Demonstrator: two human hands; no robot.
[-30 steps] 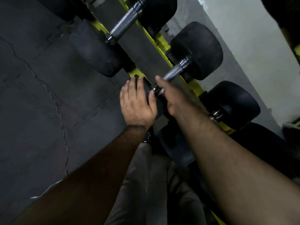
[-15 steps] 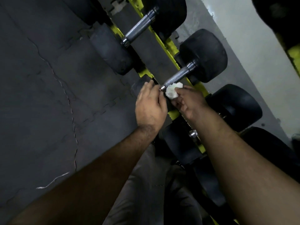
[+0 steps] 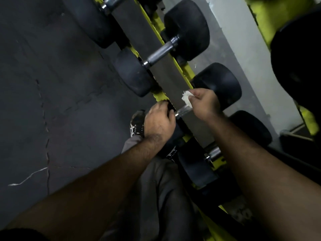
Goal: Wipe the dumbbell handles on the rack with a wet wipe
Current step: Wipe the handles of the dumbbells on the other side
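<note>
Black dumbbells lie in a row on a yellow rack [image 3: 188, 71]. My right hand [image 3: 204, 103] holds a crumpled white wet wipe [image 3: 186, 99] against the far end of one dumbbell's metal handle [image 3: 184, 110]. My left hand [image 3: 159, 121] rests over that dumbbell's near black head and grips it. The dumbbell's far head [image 3: 220, 84] shows behind my right hand. Another dumbbell with a bare knurled handle [image 3: 160, 53] lies further along the rack.
Dark rubber floor tiles [image 3: 52, 84] fill the left side. My shoe [image 3: 136, 125] and grey trouser leg [image 3: 161, 188] stand close to the rack. A pale wall [image 3: 243, 49] runs behind it. A second yellow rack part [image 3: 265, 20] is at top right.
My right hand slid the wipe along the handle from its near end toward the far head. The view shifted, so my hands and the rack sit lower in the frame.
</note>
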